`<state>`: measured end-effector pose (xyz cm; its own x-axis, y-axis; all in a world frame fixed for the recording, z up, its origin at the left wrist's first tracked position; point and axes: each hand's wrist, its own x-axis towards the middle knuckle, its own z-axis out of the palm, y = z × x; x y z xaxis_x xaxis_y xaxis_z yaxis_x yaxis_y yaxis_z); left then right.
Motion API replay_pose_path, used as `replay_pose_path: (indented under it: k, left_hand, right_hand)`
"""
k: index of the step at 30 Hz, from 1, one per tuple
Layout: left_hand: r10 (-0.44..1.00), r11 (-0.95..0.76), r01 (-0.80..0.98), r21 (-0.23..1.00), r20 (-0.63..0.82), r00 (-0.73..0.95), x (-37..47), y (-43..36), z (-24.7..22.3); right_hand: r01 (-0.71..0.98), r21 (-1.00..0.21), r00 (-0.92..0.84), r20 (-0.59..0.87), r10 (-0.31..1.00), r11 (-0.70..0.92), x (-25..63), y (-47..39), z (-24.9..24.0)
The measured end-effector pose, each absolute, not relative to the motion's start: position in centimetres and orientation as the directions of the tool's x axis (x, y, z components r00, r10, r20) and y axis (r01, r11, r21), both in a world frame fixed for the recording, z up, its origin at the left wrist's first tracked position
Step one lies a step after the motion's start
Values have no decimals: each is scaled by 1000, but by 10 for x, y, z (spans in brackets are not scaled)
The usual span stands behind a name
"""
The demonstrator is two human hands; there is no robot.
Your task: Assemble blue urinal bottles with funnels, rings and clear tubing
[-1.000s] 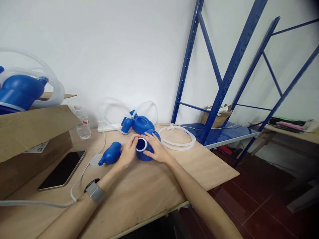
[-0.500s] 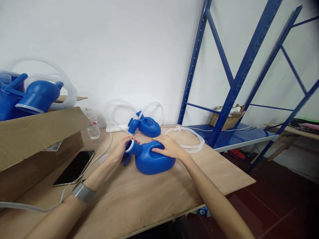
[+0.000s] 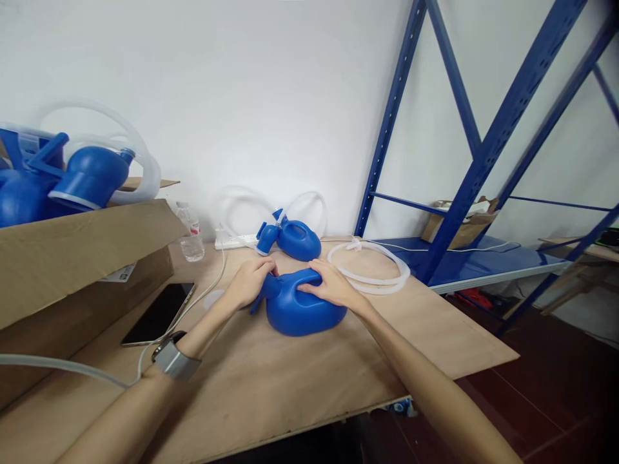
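Note:
A blue plastic urinal bottle (image 3: 304,312) lies on the wooden table in front of me, its neck pointing left. My right hand (image 3: 331,283) grips its loop handle from above, the thumb at the handle's opening. Wrapped over the neck's mouth is my left hand (image 3: 254,281), which hides the pale rim. Below that hand a small blue part (image 3: 256,305) sticks out, mostly covered. Just behind stands a second blue bottle (image 3: 300,241) with a blue spout piece (image 3: 267,238) and clear tubing beside it. A translucent disc (image 3: 213,298) lies left of my left hand.
At left, a cardboard box (image 3: 87,248) holds several blue bottle parts and tubing. A phone (image 3: 158,314), a white cable and a water bottle (image 3: 192,240) lie or stand nearby. Coiled clear tubing (image 3: 401,274) rests right, before a blue metal shelf (image 3: 483,264).
My left hand has closed over the bottle's mouth, covering the pale rim seen earlier. The right hand keeps its hold. The whole view has shifted slightly.

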<state>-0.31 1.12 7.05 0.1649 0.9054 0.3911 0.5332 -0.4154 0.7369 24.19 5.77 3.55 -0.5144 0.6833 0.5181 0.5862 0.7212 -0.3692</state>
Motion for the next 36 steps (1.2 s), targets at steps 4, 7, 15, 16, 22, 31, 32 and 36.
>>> replay_pose_path:
  k: [4, 7, 15, 16, 22, 31, 32, 36]
  left_hand:
    - [887, -460, 493, 738, 411, 212, -5, 12, 70]
    - [855, -518, 382, 765, 460, 239, -7, 8, 69]
    - [760, -636, 388, 667, 630, 163, -4, 0, 58]
    - [765, -626, 390, 675, 629, 139, -7, 2, 55]
    - [883, -261, 688, 677, 456, -113, -64, 17, 25]
    - [995, -97, 814, 572, 85, 59, -145, 1, 0]
    - [996, -89, 839, 537, 54, 71, -147, 1, -1]
    - [985, -169, 908, 382, 87, 147, -148, 0, -9]
  right_hand:
    - [577, -403, -521, 488, 700, 710, 241, 58, 37]
    - [574, -421, -526, 469, 710, 703, 241, 58, 39]
    - [520, -475, -546, 454, 704, 709, 241, 67, 41]
    - [521, -477, -543, 454, 706, 708, 241, 68, 41]
    - [647, -445, -437, 448, 780, 619, 241, 81, 38]
    - [687, -427, -391, 465, 794, 589, 242, 96, 33]
    - [685, -424, -394, 468, 791, 592, 242, 96, 32]
    - [675, -422, -404, 475, 781, 606, 244, 94, 31]
